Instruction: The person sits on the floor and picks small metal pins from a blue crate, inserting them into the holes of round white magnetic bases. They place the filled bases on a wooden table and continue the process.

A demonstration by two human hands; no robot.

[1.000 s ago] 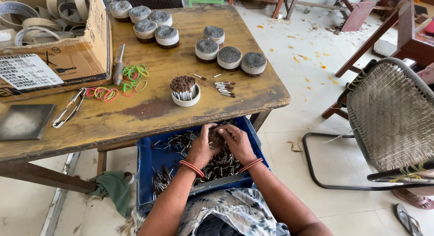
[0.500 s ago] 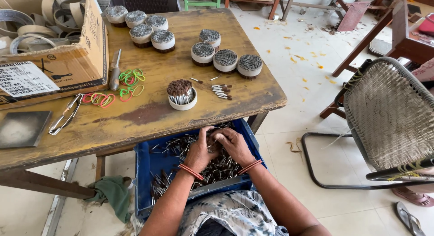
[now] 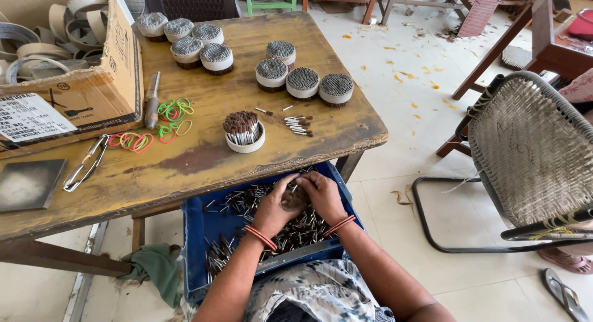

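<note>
Below the front edge of the desk (image 3: 185,167), seen from the head camera, a blue crate (image 3: 197,235) sits on the person's lap, strewn with small metal pins (image 3: 296,226). Both hands meet over the crate: the left hand (image 3: 272,208) and right hand (image 3: 321,195) curl shut together around a bundle of pins (image 3: 291,200). Up on the desk, beyond the crate, stands a white cup (image 3: 244,133) of pins, with coloured rubber bands (image 3: 173,115) to its left.

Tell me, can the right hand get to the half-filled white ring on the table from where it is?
Probably yes: the right hand is in the blue crate below the table edge, and the white ring stands unobstructed just above.
</note>
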